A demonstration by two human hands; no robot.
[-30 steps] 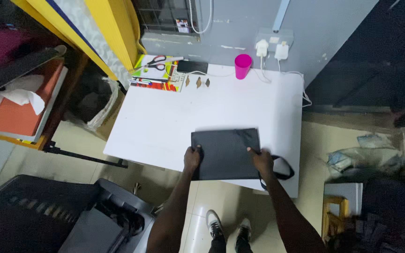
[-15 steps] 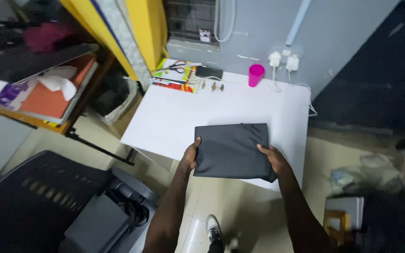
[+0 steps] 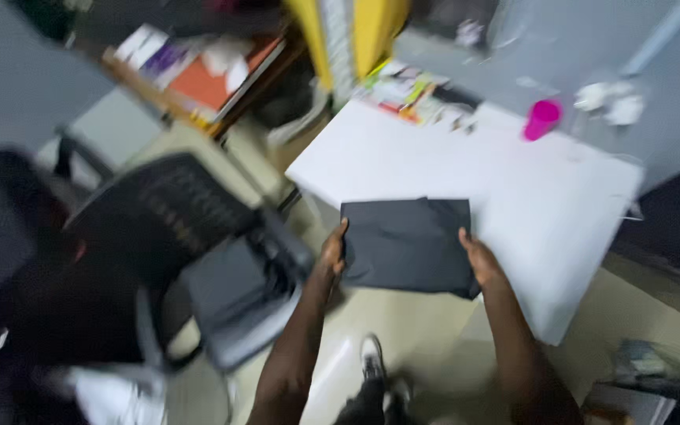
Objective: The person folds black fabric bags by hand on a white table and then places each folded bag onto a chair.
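Observation:
A folded dark grey cloth (image 3: pixel 407 240) is held between both my hands at the near edge of the white table (image 3: pixel 450 165). My left hand (image 3: pixel 334 250) grips its left side and my right hand (image 3: pixel 478 256) grips its right side. Part of the cloth hangs out past the table's edge, over the floor. The picture is blurred by motion.
A pink cup (image 3: pixel 541 120) stands at the table's far right, with colourful papers and small items (image 3: pixel 403 90) at the far left. A black office chair (image 3: pixel 198 252) sits left of me. A shelf with books and an orange folder (image 3: pixel 206 75) is beyond it.
The view has swung left and tilted. The cloth, held in both hands, has come off the table toward me and past its near edge.

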